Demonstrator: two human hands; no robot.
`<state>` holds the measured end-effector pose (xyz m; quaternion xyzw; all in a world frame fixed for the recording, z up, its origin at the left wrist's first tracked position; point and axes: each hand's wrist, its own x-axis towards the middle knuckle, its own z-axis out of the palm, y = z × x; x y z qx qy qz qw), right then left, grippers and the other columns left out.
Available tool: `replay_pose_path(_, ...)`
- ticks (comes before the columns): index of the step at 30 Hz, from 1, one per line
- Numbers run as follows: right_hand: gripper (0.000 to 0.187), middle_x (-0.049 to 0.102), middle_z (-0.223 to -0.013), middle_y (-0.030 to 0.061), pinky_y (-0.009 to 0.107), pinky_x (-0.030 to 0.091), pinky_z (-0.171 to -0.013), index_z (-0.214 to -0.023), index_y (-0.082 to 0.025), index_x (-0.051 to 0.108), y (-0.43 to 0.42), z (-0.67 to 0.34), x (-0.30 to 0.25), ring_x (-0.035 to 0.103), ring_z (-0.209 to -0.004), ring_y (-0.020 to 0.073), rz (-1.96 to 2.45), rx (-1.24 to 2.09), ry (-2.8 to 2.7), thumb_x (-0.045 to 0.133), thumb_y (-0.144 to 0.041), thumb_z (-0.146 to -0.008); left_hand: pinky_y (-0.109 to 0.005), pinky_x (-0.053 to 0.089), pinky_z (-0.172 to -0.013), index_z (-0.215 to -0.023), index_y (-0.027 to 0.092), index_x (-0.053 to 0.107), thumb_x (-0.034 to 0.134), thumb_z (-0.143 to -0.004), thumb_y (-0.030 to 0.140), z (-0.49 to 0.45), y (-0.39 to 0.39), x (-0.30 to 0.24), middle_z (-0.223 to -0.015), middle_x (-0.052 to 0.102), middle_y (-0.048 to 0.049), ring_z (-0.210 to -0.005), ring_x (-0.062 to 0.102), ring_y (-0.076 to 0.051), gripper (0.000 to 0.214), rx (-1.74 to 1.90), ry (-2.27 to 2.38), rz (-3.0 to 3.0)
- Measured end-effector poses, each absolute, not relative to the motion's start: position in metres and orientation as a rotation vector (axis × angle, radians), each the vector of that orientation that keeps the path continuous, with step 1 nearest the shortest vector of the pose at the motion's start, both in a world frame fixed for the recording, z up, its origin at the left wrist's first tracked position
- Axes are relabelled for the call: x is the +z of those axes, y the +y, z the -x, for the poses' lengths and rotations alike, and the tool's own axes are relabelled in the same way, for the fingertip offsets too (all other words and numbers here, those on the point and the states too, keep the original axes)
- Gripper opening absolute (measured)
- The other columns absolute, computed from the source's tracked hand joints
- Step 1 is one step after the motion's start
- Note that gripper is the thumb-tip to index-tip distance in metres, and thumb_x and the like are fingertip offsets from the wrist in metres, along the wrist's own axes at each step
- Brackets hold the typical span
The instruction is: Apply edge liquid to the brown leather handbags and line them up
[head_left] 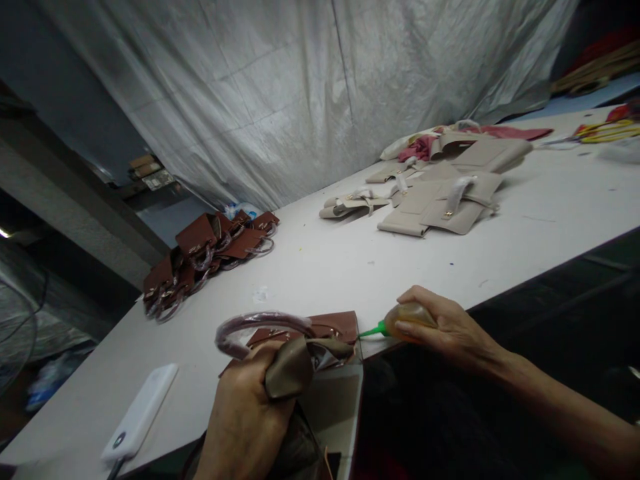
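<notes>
My left hand [247, 410] grips the olive-brown lining of a brown leather bag piece [327, 328] at the table's near edge. The piece carries a curved handle [260, 325] wrapped in clear plastic. My right hand [445, 327] holds a small amber squeeze bottle [407, 319]. Its green nozzle [371, 331] points left and touches the right edge of the brown piece.
On the long white table [350, 267], a heap of brown bag parts [205, 257] lies at the left edge. Beige bag panels [440, 200] spread across the far right. A white power bank [140, 413] rests near the front left. Silver sheeting hangs behind.
</notes>
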<state>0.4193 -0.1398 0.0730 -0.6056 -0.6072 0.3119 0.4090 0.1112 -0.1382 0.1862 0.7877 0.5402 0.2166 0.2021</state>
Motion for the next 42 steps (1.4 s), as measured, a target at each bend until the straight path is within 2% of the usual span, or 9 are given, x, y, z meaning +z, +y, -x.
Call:
replay_pose_path(5,0.033,0.064,-0.078,0.0011,0.032,0.047,-0.063,-0.099,-0.023,0.059,-0.149,-0.418,0.072,0.059,-0.07,0.0201,1.503,0.889,-1.539,0.063,-0.049,-0.08,-0.034,0.054,-0.089,-0.102,0.032,0.074,0.061,-0.084,0.03,-0.109,-0.149,0.179,-0.108,0.075,0.0027,-0.102,0.069,-0.023,0.022,0.682,1.522,-2.15)
replay_pose_path(11,0.032,0.061,-0.081,0.0012,0.031,0.046,-0.062,-0.099,-0.023,0.059,-0.159,-0.414,0.071,0.057,-0.069,0.0183,1.442,0.805,-1.595,0.064,-0.051,-0.084,-0.037,0.054,-0.093,-0.103,0.035,0.074,0.061,-0.082,0.026,-0.107,-0.156,0.172,-0.106,0.076,0.0043,-0.101,0.07,-0.023,0.026,0.691,1.547,-2.131)
replay_pose_path(14,0.029,0.061,-0.084,0.0023,0.032,0.047,-0.064,-0.097,-0.022,0.059,-0.159,-0.413,0.069,0.057,-0.07,0.0182,1.43,0.689,-1.586,0.063,-0.048,-0.085,-0.035,0.054,-0.091,-0.102,0.034,0.074,0.061,-0.083,0.028,-0.107,-0.157,0.171,-0.109,0.075,0.0043,-0.104,0.069,-0.023,0.024,0.686,1.528,-2.131)
replay_pose_path(19,0.031,0.061,-0.079,0.0017,0.03,0.046,-0.059,-0.098,-0.022,0.059,-0.16,-0.415,0.068,0.057,-0.066,0.0176,1.413,0.788,-1.619,0.064,-0.05,-0.084,-0.034,0.056,-0.091,-0.103,0.032,0.075,0.062,-0.083,0.028,-0.107,-0.158,0.171,-0.107,0.076,0.0024,-0.101,0.07,-0.023,0.024,0.698,1.53,-2.132)
replay_pose_path(23,0.029,0.061,-0.083,0.0024,0.031,0.047,-0.063,-0.099,-0.021,0.059,-0.16,-0.416,0.067,0.057,-0.069,0.0176,1.451,0.674,-1.579,0.062,-0.047,-0.086,-0.034,0.057,-0.091,-0.104,0.033,0.075,0.062,-0.082,0.028,-0.106,-0.158,0.168,-0.107,0.076,0.0034,-0.102,0.07,-0.022,0.026,0.736,1.494,-2.176)
replay_pose_path(31,0.03,0.061,-0.085,0.0018,0.031,0.046,-0.064,-0.101,-0.022,0.056,-0.165,-0.413,0.062,0.057,-0.07,0.0175,1.475,0.656,-1.536,0.061,-0.048,-0.087,-0.036,0.059,-0.09,-0.105,0.031,0.074,0.062,-0.082,0.028,-0.108,-0.16,0.165,-0.109,0.075,0.0021,-0.1,0.071,-0.023,0.027,0.755,1.499,-2.197)
replay_pose_path(35,0.032,0.062,-0.078,0.0006,0.03,0.045,-0.06,-0.097,-0.022,0.056,-0.172,-0.41,0.07,0.058,-0.068,0.018,1.497,0.809,-1.513,0.061,-0.051,-0.085,-0.036,0.06,-0.086,-0.103,0.032,0.076,0.063,-0.081,0.029,-0.11,-0.163,0.164,-0.106,0.076,0.0027,-0.097,0.071,-0.024,0.026,0.781,1.543,-2.179)
replay_pose_path(39,0.033,0.063,-0.074,-0.0004,0.03,0.044,-0.06,-0.097,-0.022,0.057,-0.178,-0.408,0.077,0.059,-0.066,0.0181,1.519,0.946,-1.551,0.058,-0.053,-0.085,-0.039,0.06,-0.09,-0.107,0.034,0.075,0.064,-0.082,0.032,-0.109,-0.165,0.162,-0.109,0.076,0.0031,-0.097,0.072,-0.024,0.027,0.753,1.557,-2.167)
replay_pose_path(42,0.034,0.064,-0.077,0.0006,0.032,0.045,-0.063,-0.098,-0.021,0.057,-0.178,-0.407,0.077,0.06,-0.069,0.0189,1.561,0.907,-1.528,0.058,-0.053,-0.084,-0.041,0.06,-0.091,-0.107,0.032,0.075,0.065,-0.082,0.033,-0.108,-0.166,0.158,-0.11,0.075,0.0014,-0.098,0.072,-0.025,0.028,0.765,1.551,-2.177)
